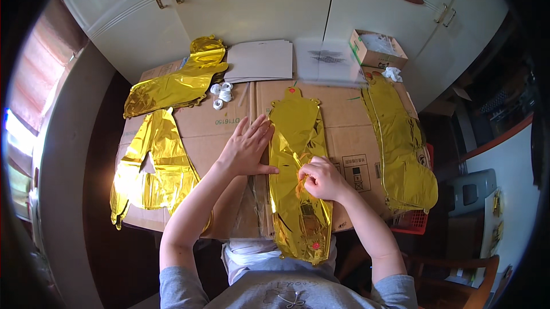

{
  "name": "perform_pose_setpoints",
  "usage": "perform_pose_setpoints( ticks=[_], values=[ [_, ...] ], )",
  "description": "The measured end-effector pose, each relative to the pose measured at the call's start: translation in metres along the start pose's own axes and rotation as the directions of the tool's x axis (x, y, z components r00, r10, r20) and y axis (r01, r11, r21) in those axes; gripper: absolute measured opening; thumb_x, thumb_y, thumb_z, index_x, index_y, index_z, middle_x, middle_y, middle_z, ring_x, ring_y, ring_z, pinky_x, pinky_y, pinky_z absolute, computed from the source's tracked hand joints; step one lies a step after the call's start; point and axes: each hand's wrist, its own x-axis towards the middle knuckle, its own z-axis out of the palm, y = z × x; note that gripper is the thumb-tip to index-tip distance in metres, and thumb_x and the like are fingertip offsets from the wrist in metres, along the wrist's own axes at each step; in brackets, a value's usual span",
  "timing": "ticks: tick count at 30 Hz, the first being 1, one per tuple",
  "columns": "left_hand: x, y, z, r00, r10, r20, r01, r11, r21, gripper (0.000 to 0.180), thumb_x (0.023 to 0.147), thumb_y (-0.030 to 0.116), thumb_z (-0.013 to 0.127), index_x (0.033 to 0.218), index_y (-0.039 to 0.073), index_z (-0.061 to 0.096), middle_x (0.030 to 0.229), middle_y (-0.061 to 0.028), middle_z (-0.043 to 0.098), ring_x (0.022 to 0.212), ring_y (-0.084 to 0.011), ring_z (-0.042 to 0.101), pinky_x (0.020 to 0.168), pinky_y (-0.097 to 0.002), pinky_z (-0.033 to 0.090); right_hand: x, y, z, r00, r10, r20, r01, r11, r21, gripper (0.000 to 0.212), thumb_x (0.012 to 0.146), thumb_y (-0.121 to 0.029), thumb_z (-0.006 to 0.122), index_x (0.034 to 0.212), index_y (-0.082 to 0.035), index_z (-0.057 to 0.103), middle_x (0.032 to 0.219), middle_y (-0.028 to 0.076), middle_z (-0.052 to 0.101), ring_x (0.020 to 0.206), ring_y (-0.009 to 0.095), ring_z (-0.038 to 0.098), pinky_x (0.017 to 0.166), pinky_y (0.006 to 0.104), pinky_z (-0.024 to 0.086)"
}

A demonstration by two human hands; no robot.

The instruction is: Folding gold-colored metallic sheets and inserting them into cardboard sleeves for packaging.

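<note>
A flat gold foil balloon (295, 120) lies lengthwise in front of me, its near end hanging past the table edge toward my lap. A red dot marks each of its ends. My left hand (247, 147) is spread out along its left side, thumb touching the foil. Lower down, my right hand (321, 178) is curled and pinches the creased foil near the middle. Wrinkles run across the foil between the hands.
Cardboard (229, 134) covers the table. An A-shaped gold foil balloon (163, 166) lies left, more gold foil (172, 88) behind it, and a foil stack (398, 143) right. White rolls (222, 92), grey boards (260, 60) and a small box (378, 50) sit at the back.
</note>
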Motion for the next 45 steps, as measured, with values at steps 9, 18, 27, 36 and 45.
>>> perform_pose_setpoints(
  ticks=[9, 18, 27, 36, 45],
  values=[
    [0.002, 0.003, 0.006, 0.995, 0.086, -0.055, -0.089, 0.995, -0.047, 0.116, 0.071, 0.088, 0.045, 0.148, 0.002, 0.034, 0.150, -0.0200, 0.038, 0.146, -0.0317, 0.025, 0.116, -0.0552, 0.018, 0.000, 0.001, 0.000, 1.000, -0.018, -0.009, 0.018, 1.000, 0.001, 0.011, 0.069, 0.000, 0.057, 0.076, -0.007, 0.062, 0.064, 0.006, 0.058, 0.066, 0.025, 0.057, 0.072, 0.0367, 0.046],
    [0.005, -0.008, 0.011, 0.998, 0.065, -0.016, -0.067, 0.989, -0.129, 0.121, 0.063, 0.088, 0.055, 0.151, 0.009, 0.030, 0.154, -0.0224, 0.031, 0.147, -0.0365, 0.021, 0.117, -0.0570, 0.017, -0.001, 0.003, 0.001, 1.000, -0.025, 0.002, 0.025, 1.000, -0.009, 0.010, 0.069, 0.000, 0.058, 0.075, -0.007, 0.061, 0.065, 0.005, 0.060, 0.068, 0.024, 0.058, 0.072, 0.0366, 0.047],
    [0.006, -0.012, 0.011, 0.999, 0.033, -0.021, -0.037, 0.959, -0.279, 0.130, 0.059, 0.089, 0.058, 0.144, -0.006, 0.033, 0.152, -0.0206, 0.033, 0.148, -0.0359, 0.017, 0.118, -0.0563, 0.014, -0.001, 0.003, 0.001, 0.999, -0.032, 0.004, 0.032, 0.999, -0.017, 0.010, 0.068, 0.000, 0.058, 0.073, -0.008, 0.061, 0.065, 0.005, 0.061, 0.068, 0.024, 0.059, 0.072, 0.0361, 0.047],
    [0.006, -0.010, 0.013, 0.999, 0.034, -0.031, -0.039, 0.980, -0.196, 0.130, 0.059, 0.090, 0.056, 0.146, -0.004, 0.033, 0.154, -0.0195, 0.031, 0.148, -0.0348, 0.016, 0.118, -0.0559, 0.012, -0.001, 0.003, 0.001, 0.999, -0.035, -0.005, 0.035, 0.999, -0.022, 0.010, 0.067, 0.000, 0.058, 0.072, -0.008, 0.061, 0.064, 0.005, 0.060, 0.067, 0.024, 0.058, 0.072, 0.0356, 0.046],
    [0.007, -0.009, 0.011, 0.999, 0.033, -0.002, -0.033, 0.980, -0.198, 0.132, 0.058, 0.090, 0.058, 0.147, -0.003, 0.031, 0.155, -0.0201, 0.030, 0.148, -0.0342, 0.018, 0.117, -0.0569, 0.016, -0.002, 0.002, 0.000, 0.998, -0.016, 0.055, 0.020, 0.998, -0.058, 0.009, 0.068, -0.002, 0.059, 0.075, -0.008, 0.062, 0.071, 0.004, 0.061, 0.074, 0.023, 0.058, 0.076, 0.0362, 0.045]
  ],
)
